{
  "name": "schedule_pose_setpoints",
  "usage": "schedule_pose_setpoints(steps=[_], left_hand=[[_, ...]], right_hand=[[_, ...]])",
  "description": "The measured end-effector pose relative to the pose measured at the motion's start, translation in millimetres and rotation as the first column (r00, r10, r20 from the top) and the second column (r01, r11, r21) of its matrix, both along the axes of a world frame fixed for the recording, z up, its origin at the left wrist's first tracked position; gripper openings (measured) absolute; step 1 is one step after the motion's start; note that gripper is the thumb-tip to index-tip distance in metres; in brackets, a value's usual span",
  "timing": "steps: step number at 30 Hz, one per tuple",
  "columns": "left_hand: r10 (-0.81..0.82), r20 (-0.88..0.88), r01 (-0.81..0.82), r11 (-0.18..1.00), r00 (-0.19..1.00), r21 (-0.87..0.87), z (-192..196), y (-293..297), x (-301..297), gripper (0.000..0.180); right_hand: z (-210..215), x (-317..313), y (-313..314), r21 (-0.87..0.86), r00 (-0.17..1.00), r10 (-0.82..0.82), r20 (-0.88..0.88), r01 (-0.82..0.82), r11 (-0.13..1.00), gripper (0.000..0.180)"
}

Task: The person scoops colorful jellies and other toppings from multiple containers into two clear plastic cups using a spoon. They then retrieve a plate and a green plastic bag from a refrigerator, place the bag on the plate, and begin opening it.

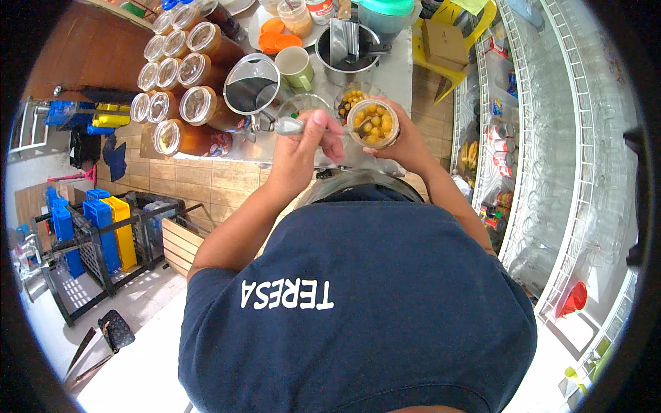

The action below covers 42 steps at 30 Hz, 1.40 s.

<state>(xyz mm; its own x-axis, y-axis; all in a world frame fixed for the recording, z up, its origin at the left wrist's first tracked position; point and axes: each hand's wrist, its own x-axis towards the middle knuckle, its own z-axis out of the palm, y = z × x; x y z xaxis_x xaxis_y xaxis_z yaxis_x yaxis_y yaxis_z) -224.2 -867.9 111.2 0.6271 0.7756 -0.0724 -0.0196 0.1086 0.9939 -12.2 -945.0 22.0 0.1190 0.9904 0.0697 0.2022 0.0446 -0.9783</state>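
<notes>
Fingers of the left hand (301, 141) pinch a metal spoon (289, 126); the right hand (399, 141) wraps a clear round plastic cup of yellow balls (372, 123). Brimful cup: tilting toward 12 o'clock, over the white counter (396, 72), could spill balls.

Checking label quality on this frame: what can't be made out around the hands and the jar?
Head view only:
- Spoon: bowl hidden behind the left hand.
- Jar of yellow fruit: body covered by the right hand; only its open top shows.
- Second jar: partly hidden behind the first.
- Counter front edge: hidden by the person's dark blue shirt.

Spoon (292, 126) bowl (behind fingers (329, 138)) hidden
</notes>
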Motion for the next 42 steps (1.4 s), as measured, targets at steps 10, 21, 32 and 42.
schedule_pose_setpoints(steps=[10, 21, 32, 42], left_hand=[[0.249, 0.080, -0.216, 0.931, 0.965, -0.293, -10, 19, -2, 0.041], [0.408, 0.220, -0.294, 0.862, 0.886, -0.412, -20, 33, -26, 0.039], [0.370, -0.265, -0.380, 0.925, 0.891, 0.014, -79, 37, -58, 0.044], [0.478, 0.041, -0.477, 0.864, 0.878, 0.161, 10, 34, -51, 0.038]], right_hand=[[-7, 0, 4, 0.008, 0.994, -0.030, 0.104, 0.029, 1.000, 0.095], [-8, 0, 14, -0.082, 0.999, -0.054, 0.009, 0.054, 0.995, 0.083], [-15, 4, 10, -0.099, 0.996, -0.087, -0.037, 0.083, 0.992, 0.092], [-2, -5, 19, -0.128, 0.999, -0.032, -0.001, 0.031, 0.991, 0.090]])
